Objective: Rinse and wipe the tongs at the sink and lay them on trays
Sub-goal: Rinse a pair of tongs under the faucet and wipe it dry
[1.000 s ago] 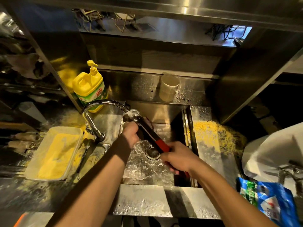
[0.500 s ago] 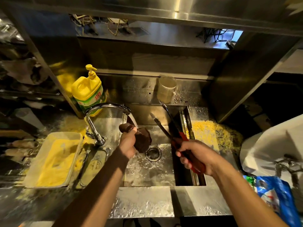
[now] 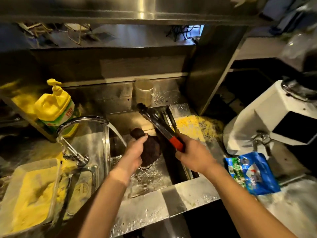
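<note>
While water runs from the tap, both hands work over the sink basin.

Right hand point(image 3: 193, 156): its grip is wrapped tight round the red handle end of the tongs point(image 3: 159, 125), over the right side of the sink point(image 3: 180, 191).
Tongs: held slanting, the dark metal arms reaching away to the far left, the tips close together near the back wall of the basin, just below the cup point(image 3: 143, 91). Half a second ago the arms stood spread apart and pointed more steeply away; one second ago they lay under the tap with both hands on them.
Left hand point(image 3: 134, 154): its grip is closed on a dark brown cloth point(image 3: 151, 148), bunched into a wad, one knob of it sticking out above the thumb. It sits just left of the tongs, apart from them, about where it was half a second ago.
Tap point(image 3: 82, 121): curved chrome spout at the left; the stream falls into the basin just left of the left hand.
Left bench: yellow pump bottle point(image 3: 54, 109) at the far side, clear tray point(image 3: 29, 191) of yellow matter at the near side.
Right bench: yellow crumbs point(image 3: 190, 126) beside the sink, a blue packet point(image 3: 252, 174) nearer, a white machine point(image 3: 274, 121) beyond it.
</note>
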Tool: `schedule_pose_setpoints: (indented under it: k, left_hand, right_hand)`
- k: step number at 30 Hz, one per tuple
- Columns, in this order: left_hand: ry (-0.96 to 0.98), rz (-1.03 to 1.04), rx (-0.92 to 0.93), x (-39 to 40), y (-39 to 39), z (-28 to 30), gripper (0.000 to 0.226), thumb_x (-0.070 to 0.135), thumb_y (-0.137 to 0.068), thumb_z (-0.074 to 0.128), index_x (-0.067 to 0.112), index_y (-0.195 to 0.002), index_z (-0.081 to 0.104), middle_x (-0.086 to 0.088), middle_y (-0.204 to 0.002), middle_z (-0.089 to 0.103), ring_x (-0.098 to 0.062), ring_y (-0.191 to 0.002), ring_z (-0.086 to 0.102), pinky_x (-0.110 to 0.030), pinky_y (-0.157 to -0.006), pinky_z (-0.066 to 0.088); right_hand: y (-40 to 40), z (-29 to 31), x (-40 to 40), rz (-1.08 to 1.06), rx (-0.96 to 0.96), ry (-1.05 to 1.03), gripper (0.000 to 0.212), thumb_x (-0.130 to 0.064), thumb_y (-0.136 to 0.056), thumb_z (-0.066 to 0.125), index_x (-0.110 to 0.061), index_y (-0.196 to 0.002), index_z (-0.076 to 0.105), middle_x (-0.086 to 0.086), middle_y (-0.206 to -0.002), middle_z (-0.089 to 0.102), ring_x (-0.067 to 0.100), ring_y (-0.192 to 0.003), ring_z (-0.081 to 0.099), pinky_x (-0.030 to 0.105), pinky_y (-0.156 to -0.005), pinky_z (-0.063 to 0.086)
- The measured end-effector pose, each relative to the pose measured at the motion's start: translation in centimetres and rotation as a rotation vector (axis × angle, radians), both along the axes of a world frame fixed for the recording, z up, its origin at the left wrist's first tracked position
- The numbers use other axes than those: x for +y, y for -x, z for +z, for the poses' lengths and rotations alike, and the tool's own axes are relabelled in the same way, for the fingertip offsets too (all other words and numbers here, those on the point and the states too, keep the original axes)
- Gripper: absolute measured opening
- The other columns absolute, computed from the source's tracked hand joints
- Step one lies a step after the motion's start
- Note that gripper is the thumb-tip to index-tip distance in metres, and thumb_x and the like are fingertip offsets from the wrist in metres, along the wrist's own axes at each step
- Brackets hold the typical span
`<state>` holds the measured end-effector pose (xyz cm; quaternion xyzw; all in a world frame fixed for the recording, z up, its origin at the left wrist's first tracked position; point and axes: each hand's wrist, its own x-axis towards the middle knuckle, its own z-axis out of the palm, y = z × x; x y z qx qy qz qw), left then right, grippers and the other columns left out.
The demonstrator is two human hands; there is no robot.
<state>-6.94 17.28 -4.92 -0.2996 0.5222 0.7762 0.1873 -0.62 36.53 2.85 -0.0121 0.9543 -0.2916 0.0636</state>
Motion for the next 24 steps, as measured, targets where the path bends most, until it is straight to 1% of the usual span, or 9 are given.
schedule_pose_setpoints:
  k: [2,3,6,8,11,12,16,20,24]
  left_hand:
    - [-0.039,-0.076,0.002,3.0,-0.5,1.3,0.037,0.024,-0.092,0.066,0.009,-0.126,0.059,-0.009,-0.066,0.075,-0.025,-0.054,0.073,-0.036,-0.045,0.056]
    - [-0.055,-0.094,0.000,3.9,-0.6,1.6,0.039,0.024,-0.092,0.066,0.008,-0.127,0.059,-0.010,-0.068,0.076,-0.025,-0.055,0.073,-0.037,-0.047,0.057]
    - [-0.072,-0.210,0.034,8.9,-1.5,3.3,0.042,0.025,-0.092,0.065,0.010,-0.131,0.060,-0.014,-0.098,0.075,-0.029,-0.078,0.074,-0.046,-0.068,0.061]
    - [-0.052,-0.267,0.086,13.6,-2.9,4.6,0.035,0.023,-0.091,0.066,0.013,-0.124,0.063,-0.015,-0.106,0.072,-0.030,-0.086,0.072,-0.048,-0.078,0.059]
    - [-0.085,-0.372,0.178,20.2,-5.4,6.6,0.009,0.017,-0.093,0.062,0.015,-0.100,0.067,-0.010,-0.087,0.077,-0.024,-0.069,0.075,-0.038,-0.068,0.060]
    - [-0.115,-0.441,0.192,23.5,-6.9,7.3,0.009,0.014,-0.095,0.059,0.013,-0.097,0.067,-0.008,-0.080,0.078,-0.022,-0.065,0.075,-0.034,-0.063,0.060]
    - [-0.177,-0.666,0.261,32.9,-12.5,9.6,0.017,0.008,-0.098,0.051,0.005,-0.104,0.066,-0.017,-0.089,0.075,-0.027,-0.073,0.075,-0.035,-0.062,0.061]
    - [-0.175,-0.865,0.266,42.6,-19.4,10.9,0.020,0.009,-0.098,0.052,0.000,-0.111,0.064,-0.020,-0.091,0.075,-0.030,-0.074,0.075,-0.039,-0.060,0.060]
    - [-0.181,-0.997,0.236,50.0,-25.6,11.1,0.020,0.014,-0.097,0.055,0.002,-0.110,0.065,-0.016,-0.088,0.077,-0.028,-0.074,0.076,-0.037,-0.059,0.059]
  right_hand:
    - [-1.3,0.6,2.3,-0.084,0.016,0.045,0.060,-0.028,-0.078,0.065,-0.029,-0.136,0.050,-0.002,-0.088,0.065,0.022,-0.083,0.065,0.027,-0.069,0.047]
    - [-1.7,0.9,2.9,-0.107,0.011,0.063,0.058,-0.030,-0.076,0.064,-0.029,-0.132,0.052,-0.003,-0.085,0.064,0.020,-0.078,0.063,0.028,-0.067,0.048]
    - [-4.1,2.0,6.8,-0.215,0.043,0.082,0.048,-0.033,-0.070,0.062,-0.029,-0.118,0.059,-0.007,-0.077,0.063,0.016,-0.069,0.059,0.030,-0.064,0.049]
    - [-6.9,2.9,10.3,-0.317,0.076,0.098,0.047,-0.035,-0.068,0.060,-0.032,-0.114,0.061,-0.008,-0.075,0.064,0.015,-0.068,0.060,0.029,-0.062,0.047]
    - [-10.9,4.3,15.0,-0.414,0.125,0.122,0.041,-0.039,-0.066,0.054,-0.029,-0.105,0.063,-0.008,-0.069,0.061,0.014,-0.067,0.057,0.022,-0.060,0.042]
    - [-12.9,4.8,17.5,-0.467,0.141,0.134,0.038,-0.036,-0.067,0.054,-0.026,-0.102,0.063,-0.006,-0.069,0.061,0.013,-0.064,0.054,0.019,-0.057,0.040]
    - [-19.4,6.0,24.1,-0.624,0.149,0.204,0.044,-0.029,-0.065,0.056,-0.033,-0.108,0.066,-0.008,-0.075,0.064,0.003,-0.058,0.053,0.014,-0.051,0.038]
    - [-27.2,6.4,30.8,-0.800,0.168,0.219,0.048,-0.029,-0.067,0.058,-0.036,-0.114,0.064,-0.014,-0.082,0.066,-0.003,-0.062,0.059,0.010,-0.049,0.040]
    - [-33.9,6.8,35.8,-0.974,0.170,0.240,0.042,-0.033,-0.065,0.057,-0.035,-0.106,0.065,-0.010,-0.075,0.064,0.005,-0.062,0.059,0.021,-0.054,0.041]
